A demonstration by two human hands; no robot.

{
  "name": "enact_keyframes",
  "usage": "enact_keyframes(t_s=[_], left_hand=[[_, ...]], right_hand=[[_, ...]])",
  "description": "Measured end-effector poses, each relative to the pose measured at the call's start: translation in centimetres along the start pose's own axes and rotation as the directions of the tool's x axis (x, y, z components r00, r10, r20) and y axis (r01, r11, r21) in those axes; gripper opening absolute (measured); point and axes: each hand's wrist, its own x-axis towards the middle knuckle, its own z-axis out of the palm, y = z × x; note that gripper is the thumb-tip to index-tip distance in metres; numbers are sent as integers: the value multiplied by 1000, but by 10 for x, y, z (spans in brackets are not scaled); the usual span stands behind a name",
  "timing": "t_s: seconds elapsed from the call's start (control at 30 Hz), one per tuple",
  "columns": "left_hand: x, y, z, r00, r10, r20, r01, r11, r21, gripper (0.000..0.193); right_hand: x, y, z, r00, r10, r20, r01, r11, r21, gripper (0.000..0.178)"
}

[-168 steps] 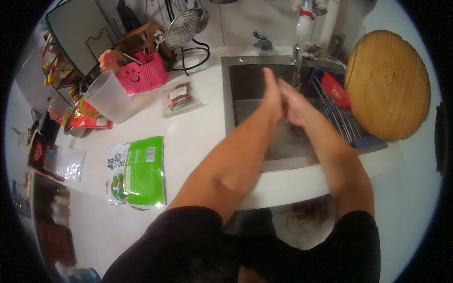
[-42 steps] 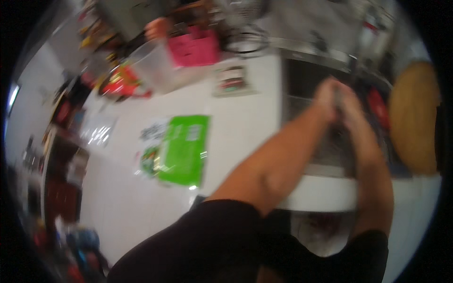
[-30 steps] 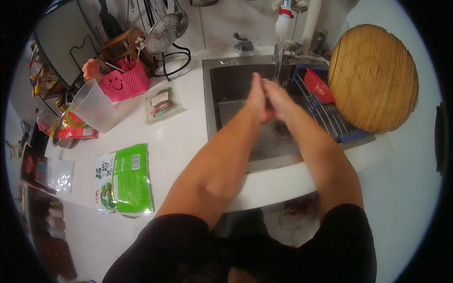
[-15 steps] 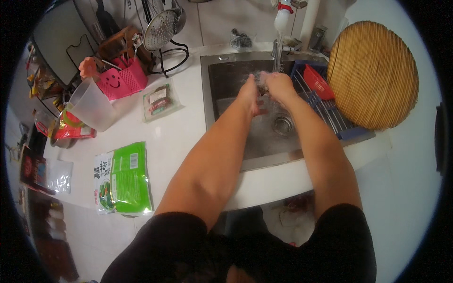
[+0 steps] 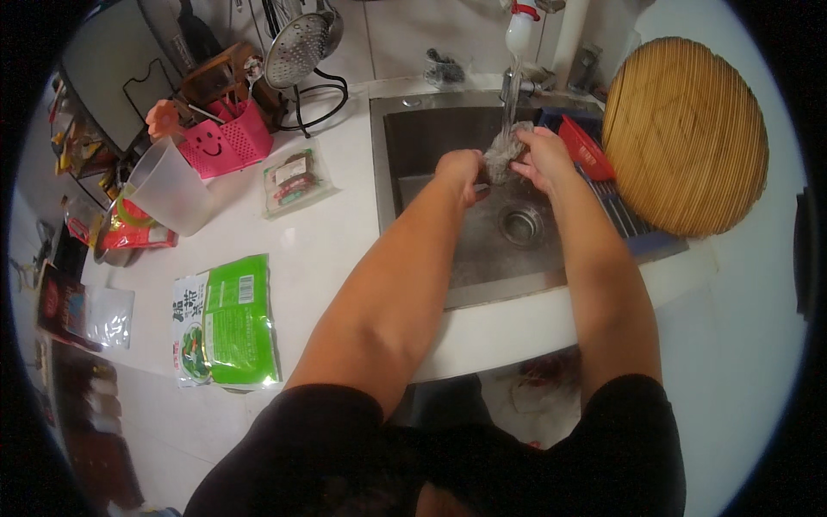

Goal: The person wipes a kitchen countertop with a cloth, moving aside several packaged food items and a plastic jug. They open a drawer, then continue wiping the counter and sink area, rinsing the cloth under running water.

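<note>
A crumpled greyish cloth [image 5: 501,157] hangs in the stream of running water [image 5: 512,95] over the sink [image 5: 482,274]. My right hand [image 5: 544,158] grips its right side, with thumb and fingers bent around the wet folds. On the other side, my left hand [image 5: 461,172] is curled closed against the cloth's left edge; part of its grip is hidden by the hand itself. The tap's white spout [image 5: 519,33] with a red collar is above both hands. Below them lies the round drain [image 5: 521,226].
Right of the sink, a red basket [image 5: 586,148] sits on a blue-framed rack [image 5: 624,211], beside a large round wooden board [image 5: 685,138]. On the left counter lie a green-and-white packet [image 5: 228,323] and a clear bag [image 5: 295,181], near a pink holder [image 5: 228,145] and translucent jug [image 5: 172,189].
My hands have moved apart. The right one has turned and shifted right, and the greyish cloth now shows spread between them under the water.
</note>
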Motion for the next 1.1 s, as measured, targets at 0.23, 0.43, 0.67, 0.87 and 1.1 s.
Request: enact_keyframes(t_s=[0.23, 0.43, 0.67, 0.87, 1.1], left_hand=[[-27, 11, 23, 940, -306, 154, 334, 916, -221, 69], [19, -8, 5, 993, -20, 113, 55, 947, -315, 38], [-3, -8, 17, 976, -62, 210, 130, 937, -324, 51], [-1, -10, 21, 985, 14, 173, 47, 938, -344, 52], [18, -7, 0, 986, -25, 162, 55, 983, -178, 18]], right_hand=[[5, 2, 9, 987, 68, 147, -105, 960, 260, 21], [-14, 33, 47, 985, -153, 82, 170, 746, -644, 38], [-40, 28, 48, 995, 78, 66, -52, 944, -325, 59], [14, 47, 34, 991, 25, 130, 44, 866, -499, 67], [46, 35, 16, 979, -136, -150, 66, 915, -398, 50]])
